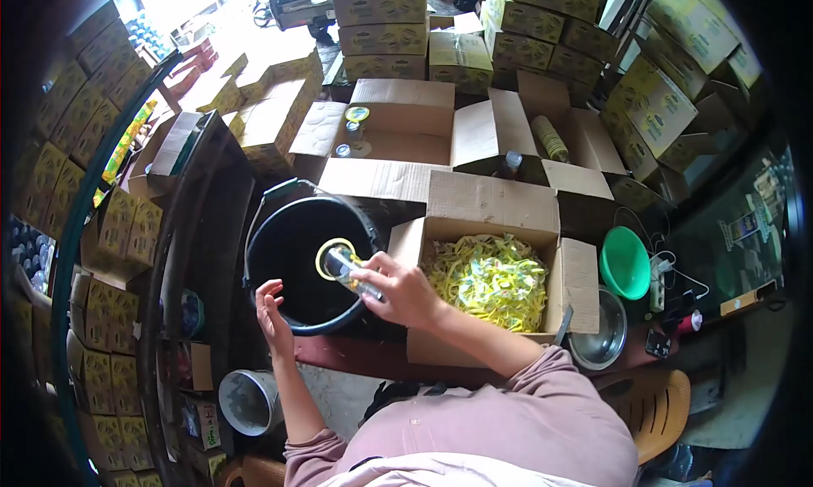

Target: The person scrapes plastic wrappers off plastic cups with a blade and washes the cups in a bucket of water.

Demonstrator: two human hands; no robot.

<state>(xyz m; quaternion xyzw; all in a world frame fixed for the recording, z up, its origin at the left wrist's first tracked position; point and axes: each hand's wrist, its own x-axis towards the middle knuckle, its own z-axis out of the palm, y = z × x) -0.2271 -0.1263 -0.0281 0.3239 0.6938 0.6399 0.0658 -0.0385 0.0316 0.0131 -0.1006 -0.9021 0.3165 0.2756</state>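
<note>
My right hand (400, 290) is closed around a clear bottle (343, 267) and holds it tilted over the black bucket (252, 248). A yellow ring shows at the bottle's far end; whether it is a lid or a label I cannot tell. At the bucket's near left rim is my left hand (273, 316), its fingers apart and nothing in them. To the right of the bucket, an open cardboard box (493, 206) is full of yellow printed strips (491, 284). My right forearm passes over the near edge of that box.
Behind, an open carton (402, 131) holds a few bottles, and another carton (605, 152) holds a stack of round yellow items (549, 138). A green bowl (625, 262) and metal bowl (603, 334) stand right. A grey bucket (248, 401) sits lower left; stacked cartons (381, 21) surround the table.
</note>
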